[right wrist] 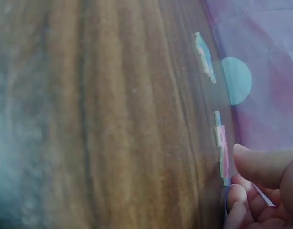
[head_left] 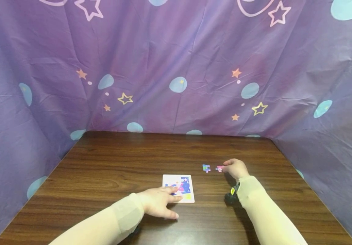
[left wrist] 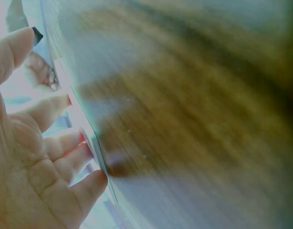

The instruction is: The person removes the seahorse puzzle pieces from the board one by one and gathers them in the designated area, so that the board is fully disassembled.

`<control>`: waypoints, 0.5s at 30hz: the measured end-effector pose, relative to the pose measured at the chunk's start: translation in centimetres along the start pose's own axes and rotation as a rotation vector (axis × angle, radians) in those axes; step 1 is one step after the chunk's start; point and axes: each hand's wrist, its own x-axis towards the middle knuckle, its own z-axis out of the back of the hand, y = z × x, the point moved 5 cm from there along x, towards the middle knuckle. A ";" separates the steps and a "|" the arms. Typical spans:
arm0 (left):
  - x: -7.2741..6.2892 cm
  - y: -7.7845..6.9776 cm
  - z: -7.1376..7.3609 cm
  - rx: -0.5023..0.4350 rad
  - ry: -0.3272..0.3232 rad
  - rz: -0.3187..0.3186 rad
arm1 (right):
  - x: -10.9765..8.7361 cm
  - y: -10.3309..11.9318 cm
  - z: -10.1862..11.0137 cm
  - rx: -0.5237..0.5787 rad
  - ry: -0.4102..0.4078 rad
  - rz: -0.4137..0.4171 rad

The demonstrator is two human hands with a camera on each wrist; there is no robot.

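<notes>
Resting our left hand (head_left: 160,202), fingers spread, on the board (head_left: 170,178), we have our right hand (head_left: 236,168) at the pink piece (head_left: 219,168), far right; whether pinching, we cannot tell. Probably light, stiff: best held by 2 edges.

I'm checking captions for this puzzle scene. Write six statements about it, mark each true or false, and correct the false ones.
1. The left hand touches the puzzle board. True.
2. Both hands are on the board. False: the right hand is at the pink piece.
3. In the head view, a blue-green piece lies left of the pink one. True.
4. Those two pieces touch. False: a gap separates them.
5. The purple cloth behind the table bears stars. True.
6. The sleeves are black. False: they are pale yellow.
</notes>
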 end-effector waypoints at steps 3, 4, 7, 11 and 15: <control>0.0 0.0 0.0 -0.001 0.003 0.001 | -0.3 0.6 -0.1 0.072 0.002 0.025; 0.0 0.0 -0.1 -0.002 0.005 0.001 | -0.4 0.9 -0.2 0.093 0.004 0.032; 0.0 -0.1 0.0 -0.004 0.007 0.002 | -0.9 2.4 -0.8 0.122 0.007 0.070; -0.1 -0.1 0.1 -0.011 0.009 0.005 | -1.6 4.7 -2.4 0.153 0.035 0.131; -0.1 -0.1 0.2 -0.016 0.010 0.007 | -2.4 6.6 -4.7 0.176 0.092 0.167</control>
